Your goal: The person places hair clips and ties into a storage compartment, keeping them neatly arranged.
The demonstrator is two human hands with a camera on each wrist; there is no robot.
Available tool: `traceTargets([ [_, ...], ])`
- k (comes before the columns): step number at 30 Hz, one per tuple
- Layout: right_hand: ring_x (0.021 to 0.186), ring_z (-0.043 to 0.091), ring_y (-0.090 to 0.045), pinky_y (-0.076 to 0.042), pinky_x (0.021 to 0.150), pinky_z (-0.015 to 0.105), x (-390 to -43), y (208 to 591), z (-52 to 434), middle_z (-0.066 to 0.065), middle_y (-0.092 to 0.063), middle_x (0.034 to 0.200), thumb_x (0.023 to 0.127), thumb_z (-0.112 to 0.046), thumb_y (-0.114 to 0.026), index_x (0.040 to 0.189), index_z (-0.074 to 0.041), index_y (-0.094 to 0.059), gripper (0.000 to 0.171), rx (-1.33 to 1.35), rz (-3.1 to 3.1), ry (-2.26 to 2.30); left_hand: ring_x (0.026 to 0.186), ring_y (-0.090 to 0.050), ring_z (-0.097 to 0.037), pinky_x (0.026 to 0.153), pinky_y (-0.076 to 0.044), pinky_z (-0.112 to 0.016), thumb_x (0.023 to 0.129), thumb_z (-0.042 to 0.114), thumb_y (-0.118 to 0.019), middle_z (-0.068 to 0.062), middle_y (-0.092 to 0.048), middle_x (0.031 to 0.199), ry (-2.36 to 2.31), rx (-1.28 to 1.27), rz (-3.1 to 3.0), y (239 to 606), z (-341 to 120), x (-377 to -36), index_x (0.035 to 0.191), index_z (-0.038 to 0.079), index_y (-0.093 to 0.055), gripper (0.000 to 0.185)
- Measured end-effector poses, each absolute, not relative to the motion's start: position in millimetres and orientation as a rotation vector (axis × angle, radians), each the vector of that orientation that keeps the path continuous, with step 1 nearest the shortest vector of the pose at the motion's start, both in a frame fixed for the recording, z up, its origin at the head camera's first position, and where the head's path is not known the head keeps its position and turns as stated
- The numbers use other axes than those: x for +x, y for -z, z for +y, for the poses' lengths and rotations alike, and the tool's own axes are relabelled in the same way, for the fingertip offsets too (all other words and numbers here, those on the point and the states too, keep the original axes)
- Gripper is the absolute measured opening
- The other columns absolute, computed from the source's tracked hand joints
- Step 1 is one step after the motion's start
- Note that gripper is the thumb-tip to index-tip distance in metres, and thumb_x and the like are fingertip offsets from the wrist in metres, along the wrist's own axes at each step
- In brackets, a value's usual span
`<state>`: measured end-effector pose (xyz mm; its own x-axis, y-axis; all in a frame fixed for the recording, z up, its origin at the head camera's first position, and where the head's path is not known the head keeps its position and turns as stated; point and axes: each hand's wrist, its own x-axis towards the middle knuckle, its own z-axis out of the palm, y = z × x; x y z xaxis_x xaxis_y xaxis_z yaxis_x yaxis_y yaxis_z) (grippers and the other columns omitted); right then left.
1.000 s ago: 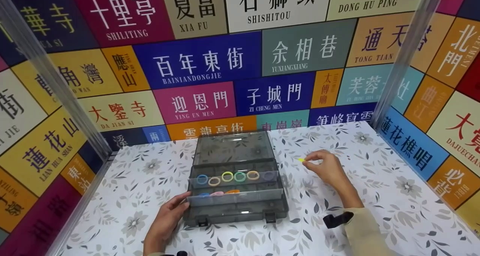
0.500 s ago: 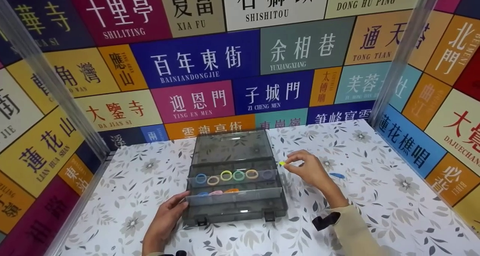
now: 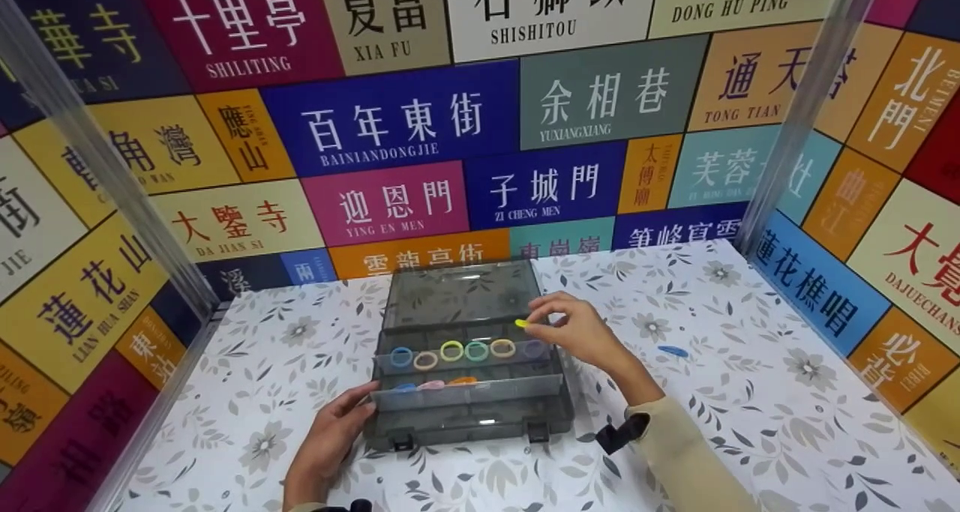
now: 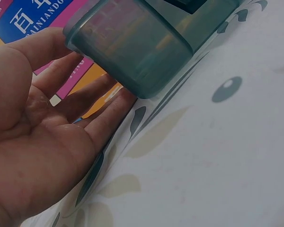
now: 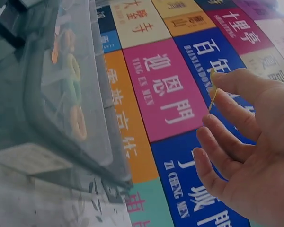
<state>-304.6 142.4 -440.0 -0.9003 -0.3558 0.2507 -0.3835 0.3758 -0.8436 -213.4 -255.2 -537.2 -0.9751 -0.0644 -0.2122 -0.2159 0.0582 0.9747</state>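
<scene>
Bright tiled panels with place names wall in a desk (image 3: pixel 750 392) covered in a grey-leaf floral cloth. From the head view, a smoky grey translucent plastic organiser box (image 3: pixel 469 414) sits at the desk's middle with its lid thrown back toward twelve o'clock. Its far row holds a line of small coloured elastic rings (image 3: pixel 452 351), and a few more lie in the row nearer six o'clock. The right hand (image 3: pixel 577 336) hovers over the box's two o'clock corner, thumb and forefinger pinching a small yellow elastic ring (image 3: pixel 521 322) just above the far row. The left hand (image 3: pixel 334 441) rests against the box's near corner at about seven o'clock, fingers straight along the wall. A small blue elastic ring (image 3: pixel 673 351) lies loose on the cloth at three o'clock, well apart from the box.

From the left wrist view, the left hand (image 4: pixel 42 142) lies palm-open, fingers extended and touching the box's rounded corner (image 4: pixel 132 52); the grip is spread, steadying only.

From the right wrist view, the right hand (image 5: pixel 255 156) holds the yellow ring (image 5: pixel 212 97) edge-on between thumb and fingertip, the other fingers loosely fanned; the box (image 5: pixel 57 109) lies off at nine o'clock.

The step in hand looks like carrying the yellow ring to a compartment. The next move likely calls for lowering over an open cell and loosening the pinch, with the blue ring left to fetch.
</scene>
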Motion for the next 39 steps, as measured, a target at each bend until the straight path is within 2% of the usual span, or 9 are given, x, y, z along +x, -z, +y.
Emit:
traceTargets([
  [6,0.117,0.024,-0.061,-0.054,0.085,0.030,-306,440,115,0.008,-0.066,0.126,0.086,-0.030,-0.079,0.094,-0.018,-0.078,0.014,0.852,-2.625,-1.537,0.152,-0.028,-0.035,0.123,-0.028,-0.054,0.098,0.012,-0.061,-0.018,-0.045,0.155,-2.080,-0.279,2.207,538,-256,-214,0.140,0.005,-0.057,0.044],
  [11,0.105,0.024,-0.063,-0.054,0.078,0.026,-305,445,95,0.011,-0.068,0.123,0.087,-0.026,-0.078,0.094,-0.014,-0.079,0.014,0.970,-2.628,-1.594,0.146,-0.038,-0.031,0.122,-0.032,-0.052,0.097,0.014,-0.063,-0.015,-0.049,0.152,-2.080,-0.296,2.206,538,-253,-214,0.140,0.006,-0.058,0.044],
  [15,0.100,0.028,-0.066,-0.058,0.082,0.033,-305,449,84,0.013,-0.067,0.122,0.087,-0.024,-0.078,0.092,-0.012,-0.079,0.013,1.014,-2.646,-1.572,0.144,-0.039,-0.030,0.122,-0.032,-0.051,0.097,0.015,-0.063,-0.014,-0.049,0.152,-2.080,-0.290,2.212,537,-252,-214,0.140,0.006,-0.058,0.045],
  [19,0.109,0.028,-0.065,-0.058,0.094,0.045,-308,454,77,0.013,-0.066,0.124,0.086,-0.022,-0.079,0.089,-0.013,-0.079,0.010,0.970,-2.713,-1.519,0.145,-0.038,-0.031,0.122,-0.030,-0.053,0.096,0.017,-0.064,-0.015,-0.048,0.153,-2.074,-0.299,2.208,536,-252,-213,0.140,0.006,-0.057,0.046],
  [26,0.121,0.029,-0.060,-0.056,0.100,0.044,-316,461,69,0.013,-0.066,0.126,0.085,-0.020,-0.080,0.084,-0.012,-0.078,0.008,0.924,-2.840,-1.384,0.144,-0.039,-0.029,0.122,-0.031,-0.051,0.097,0.016,-0.064,-0.014,-0.049,0.152,-2.088,-0.299,2.194,535,-255,-212,0.140,0.007,-0.057,0.045],
  [35,0.117,0.032,-0.062,-0.052,0.101,0.050,-321,472,69,0.009,-0.067,0.127,0.086,-0.021,-0.079,0.081,-0.014,-0.078,0.009,0.910,-2.950,-1.195,0.133,-0.049,-0.021,0.106,-0.044,-0.030,0.096,0.015,-0.066,-0.013,-0.054,0.148,-2.101,-0.283,2.207,536,-254,-212,0.139,0.005,-0.059,0.045],
  [39,0.118,0.032,-0.062,-0.052,0.102,0.050,-321,476,69,0.009,-0.067,0.128,0.086,-0.021,-0.079,0.081,-0.013,-0.079,0.009,0.902,-2.976,-1.133,0.134,-0.049,-0.021,0.109,-0.044,-0.032,0.095,0.014,-0.066,-0.012,-0.055,0.147,-2.105,-0.293,2.207,537,-255,-213,0.138,0.005,-0.059,0.045],
])
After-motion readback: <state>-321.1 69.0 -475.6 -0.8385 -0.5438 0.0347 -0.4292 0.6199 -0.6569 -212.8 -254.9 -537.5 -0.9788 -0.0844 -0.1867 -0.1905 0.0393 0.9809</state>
